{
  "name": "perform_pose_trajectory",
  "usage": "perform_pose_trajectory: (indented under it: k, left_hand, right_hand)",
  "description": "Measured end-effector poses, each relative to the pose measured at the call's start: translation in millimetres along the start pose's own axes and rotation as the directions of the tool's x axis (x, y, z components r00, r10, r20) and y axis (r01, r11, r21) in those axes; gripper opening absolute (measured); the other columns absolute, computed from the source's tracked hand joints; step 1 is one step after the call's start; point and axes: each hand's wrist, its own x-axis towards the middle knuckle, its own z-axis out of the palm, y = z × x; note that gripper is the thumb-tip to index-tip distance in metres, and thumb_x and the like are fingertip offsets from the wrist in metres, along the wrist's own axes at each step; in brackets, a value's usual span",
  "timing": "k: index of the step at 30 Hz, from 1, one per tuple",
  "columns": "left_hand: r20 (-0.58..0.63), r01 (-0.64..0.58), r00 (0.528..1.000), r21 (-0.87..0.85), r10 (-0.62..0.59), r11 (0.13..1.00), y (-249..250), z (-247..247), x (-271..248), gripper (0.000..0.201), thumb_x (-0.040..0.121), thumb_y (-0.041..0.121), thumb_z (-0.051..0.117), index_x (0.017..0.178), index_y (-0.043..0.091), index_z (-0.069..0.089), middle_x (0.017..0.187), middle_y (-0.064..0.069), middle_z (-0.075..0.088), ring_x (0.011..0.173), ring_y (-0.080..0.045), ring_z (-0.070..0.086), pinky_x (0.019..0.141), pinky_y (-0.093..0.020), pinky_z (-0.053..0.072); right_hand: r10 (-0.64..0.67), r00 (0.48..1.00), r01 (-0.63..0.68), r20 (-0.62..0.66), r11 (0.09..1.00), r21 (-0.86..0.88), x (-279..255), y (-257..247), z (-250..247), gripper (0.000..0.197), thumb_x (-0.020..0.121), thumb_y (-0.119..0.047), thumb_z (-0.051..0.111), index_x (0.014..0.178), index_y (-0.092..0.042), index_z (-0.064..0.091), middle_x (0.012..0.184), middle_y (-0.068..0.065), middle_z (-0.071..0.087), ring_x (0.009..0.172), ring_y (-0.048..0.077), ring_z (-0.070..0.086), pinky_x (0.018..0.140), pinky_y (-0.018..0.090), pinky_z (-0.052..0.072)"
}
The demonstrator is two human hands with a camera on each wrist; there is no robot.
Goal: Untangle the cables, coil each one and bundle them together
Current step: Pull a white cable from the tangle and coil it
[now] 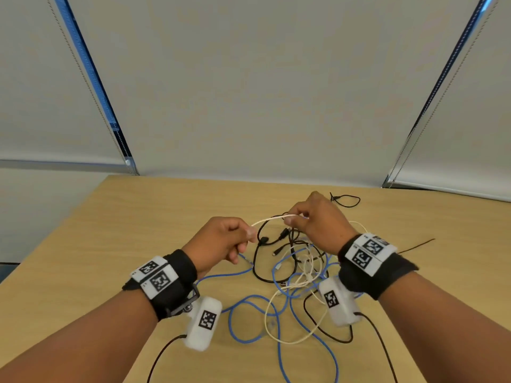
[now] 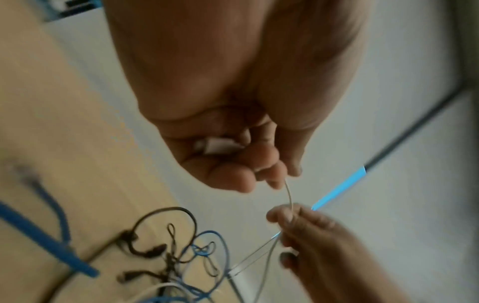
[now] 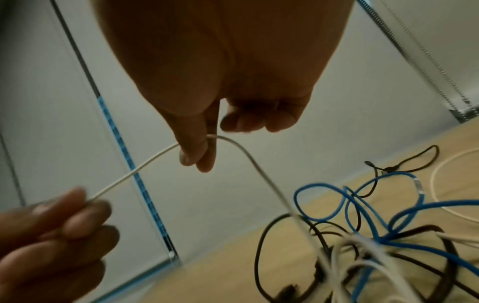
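A thin white cable (image 1: 269,219) is stretched in the air between both hands above a tangle of cables on the wooden table (image 1: 110,217). My left hand (image 1: 250,233) pinches one end of it, and a white plug (image 2: 217,144) sits inside the curled fingers. My right hand (image 1: 290,219) pinches the same white cable (image 3: 145,164) between thumb and forefinger a short way along. From there the cable drops into the tangle. A blue cable (image 1: 279,324), black cables (image 1: 257,264) and more white cable (image 1: 304,275) lie knotted together below the hands.
A small black cable loop (image 1: 349,200) lies apart at the back right of the table. A thin black lead (image 1: 420,244) runs off to the right. Window blinds (image 1: 249,92) stand behind the table's far edge. Black leads run from both wrist cameras.
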Motion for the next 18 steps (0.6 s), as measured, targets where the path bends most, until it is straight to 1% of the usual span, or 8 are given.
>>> perform_pose_trajectory:
  k: [3,5,7,9,12,14,16,18]
  left_hand:
    - [-0.009,-0.007,1.000,-0.442,0.003,0.897,8.9,-6.9,-5.2,0.020,0.092,0.027,0.063,0.077,0.014,0.067,0.067,-0.005,0.049,0.048,-0.012,0.045,0.057,-0.029,0.054]
    - [-0.014,-0.038,0.999,-0.622,0.038,0.782,15.9,-8.4,-7.2,0.024,0.096,0.031,0.057,0.081,0.013,0.065,0.068,-0.003,0.055,0.053,-0.014,0.054,0.073,-0.036,0.059]
    - [-0.022,-0.083,0.995,-0.724,0.097,0.684,21.5,-4.6,-8.4,0.028,0.100,0.033,0.051,0.088,0.013,0.066,0.080,-0.006,0.069,0.074,-0.022,0.071,0.097,-0.046,0.053]
    - [-0.037,-0.147,0.983,-0.748,0.180,0.647,27.3,3.7,-7.5,0.028,0.104,0.032,0.044,0.097,0.014,0.065,0.109,-0.014,0.075,0.112,-0.031,0.070,0.108,-0.049,0.045]
    - [-0.188,-0.333,0.943,-0.590,0.276,0.735,32.9,13.7,0.9,0.017,0.105,0.021,0.045,0.103,0.012,0.059,0.131,-0.015,0.068,0.129,-0.028,0.061,0.109,-0.041,0.044]
    - [-0.317,-0.397,0.889,-0.176,0.330,0.901,31.7,12.8,6.7,0.017,0.104,0.012,0.049,0.099,0.011,0.065,0.122,-0.004,0.074,0.120,-0.016,0.066,0.103,-0.031,0.049]
    - [-0.230,-0.305,0.908,0.208,0.350,0.929,24.5,14.1,8.5,0.020,0.103,0.015,0.054,0.102,0.019,0.073,0.111,0.010,0.076,0.110,-0.004,0.068,0.098,-0.030,0.051]
    - [-0.075,-0.263,0.952,0.288,0.296,0.921,14.0,18.6,4.7,0.022,0.103,0.020,0.054,0.098,0.022,0.075,0.095,0.014,0.077,0.097,-0.004,0.070,0.089,-0.031,0.051]
  right_hand:
    - [0.015,0.996,-0.027,0.088,0.990,0.141,-7.3,8.5,-11.8,0.019,0.096,-0.040,0.063,0.078,-0.037,0.069,0.091,0.003,0.063,0.082,0.015,0.059,0.076,0.033,0.047]
    - [0.007,0.978,-0.071,0.209,0.951,0.301,-20.0,8.9,-6.3,0.019,0.100,-0.034,0.059,0.092,-0.025,0.074,0.084,0.007,0.070,0.078,0.020,0.068,0.077,0.035,0.053]
    - [-0.026,0.948,-0.104,0.317,0.917,0.384,-33.5,3.1,8.0,0.020,0.103,-0.025,0.053,0.105,-0.022,0.073,0.077,0.006,0.067,0.076,0.020,0.072,0.080,0.039,0.056]
    - [-0.065,0.925,-0.109,0.375,0.899,0.424,-44.3,-8.0,26.2,0.022,0.105,-0.018,0.048,0.113,-0.019,0.068,0.074,0.004,0.061,0.071,0.021,0.070,0.077,0.039,0.055]
    - [-0.095,0.894,-0.159,0.438,0.846,0.509,-60.5,-24.0,41.4,0.021,0.106,-0.015,0.046,0.120,-0.013,0.060,0.070,0.001,0.056,0.067,0.022,0.066,0.071,0.032,0.053]
    - [-0.109,0.895,-0.144,0.433,0.848,0.510,-67.3,-29.9,35.7,0.019,0.105,-0.014,0.047,0.119,-0.013,0.060,0.069,-0.001,0.056,0.065,0.020,0.066,0.070,0.028,0.054]
    - [-0.119,0.913,-0.102,0.391,0.860,0.500,-67.9,-34.6,17.5,0.016,0.104,-0.017,0.050,0.112,-0.016,0.064,0.068,-0.004,0.057,0.064,0.017,0.066,0.070,0.030,0.054]
    - [-0.137,0.943,-0.033,0.303,0.867,0.498,-60.9,-38.7,-5.6,0.017,0.103,-0.023,0.053,0.098,-0.024,0.070,0.065,-0.007,0.057,0.059,0.015,0.066,0.065,0.030,0.054]
